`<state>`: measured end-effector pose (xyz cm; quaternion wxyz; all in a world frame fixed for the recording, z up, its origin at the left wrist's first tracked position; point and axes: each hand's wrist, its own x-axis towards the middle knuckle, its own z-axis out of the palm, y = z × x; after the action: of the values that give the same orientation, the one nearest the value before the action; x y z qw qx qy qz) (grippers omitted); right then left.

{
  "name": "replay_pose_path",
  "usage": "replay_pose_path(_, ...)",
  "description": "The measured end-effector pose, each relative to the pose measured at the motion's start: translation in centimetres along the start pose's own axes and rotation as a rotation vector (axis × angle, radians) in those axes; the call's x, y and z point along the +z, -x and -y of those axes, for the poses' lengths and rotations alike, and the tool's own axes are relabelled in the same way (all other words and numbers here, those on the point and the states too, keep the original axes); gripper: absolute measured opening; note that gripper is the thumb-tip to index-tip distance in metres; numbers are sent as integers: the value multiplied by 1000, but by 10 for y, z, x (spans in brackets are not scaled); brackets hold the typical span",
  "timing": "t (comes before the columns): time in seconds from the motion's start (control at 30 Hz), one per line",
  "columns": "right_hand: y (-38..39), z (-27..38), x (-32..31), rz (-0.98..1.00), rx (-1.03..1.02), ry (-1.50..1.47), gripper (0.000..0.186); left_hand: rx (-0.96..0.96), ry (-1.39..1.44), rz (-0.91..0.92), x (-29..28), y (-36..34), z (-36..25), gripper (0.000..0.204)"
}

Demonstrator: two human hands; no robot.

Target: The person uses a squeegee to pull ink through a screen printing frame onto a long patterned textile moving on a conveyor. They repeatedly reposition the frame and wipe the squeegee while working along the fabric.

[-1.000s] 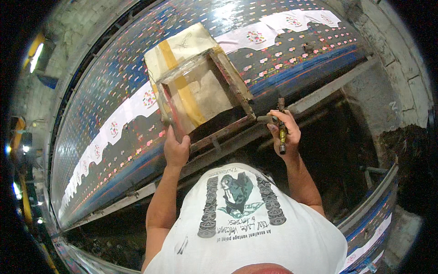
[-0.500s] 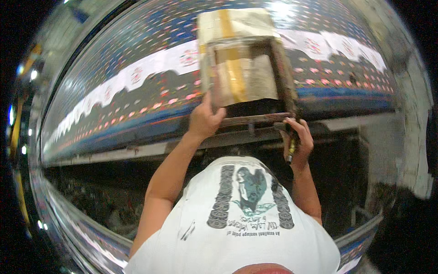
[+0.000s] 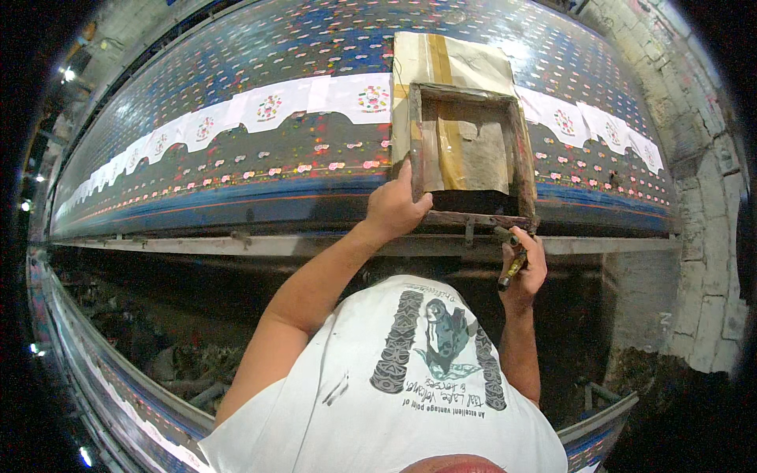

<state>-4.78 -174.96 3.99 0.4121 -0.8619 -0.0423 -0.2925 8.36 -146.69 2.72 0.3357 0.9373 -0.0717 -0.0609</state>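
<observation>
The left hand [image 3: 392, 206] holds a worn, rectangular wooden-looking frame [image 3: 415, 146] by its near left corner, forefinger laid along the side rail and thumb pressed on its inner side. The frame stretches away beyond those fingers, over a long dark table with a blue border [image 3: 276, 211]. Farther from the fingertips, a cream sheet [image 3: 489, 65] with a yellow-brown tape strip [image 3: 439, 59] covers the frame's far end. The right hand [image 3: 527, 272] has its fingers curled around a short, dark-and-yellow cylindrical tool [image 3: 513, 270], just below the frame's near right corner; whether its fingertips touch that corner I cannot tell. White scalloped fabric pieces [image 3: 268, 108] with colourful round prints run in a row beyond and to the left of the left fingers.
</observation>
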Motion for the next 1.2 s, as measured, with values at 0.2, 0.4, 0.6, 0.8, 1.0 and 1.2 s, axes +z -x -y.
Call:
replay_pose_path(0.2, -9, 22, 12, 45, 84, -26, 30, 31, -24, -44, 6, -3, 7, 100)
replay_pose_path(0.4, -8, 26, 17, 106, 115, 73, 40, 119, 157, -115, 7, 2, 12, 94)
replay_pose_path(0.6, 3, 35, 20, 89, 127, 87, 43, 156, 357, -136, -4, 5, 4, 78)
replay_pose_path(0.8, 6, 36, 30, 103, 59, 37, 42, 351, 790, -380, 0, 6, 25, 26)
replay_pose_path(1.0, -1, 24, 27, 176, 29, 97, 39, 893, 827, -640, -160, 20, -39, 21)
replay_pose_path(1.2, -7, 16, 26, 188, -98, 130, 37, 1662, 324, -425, -285, 69, -102, 24)
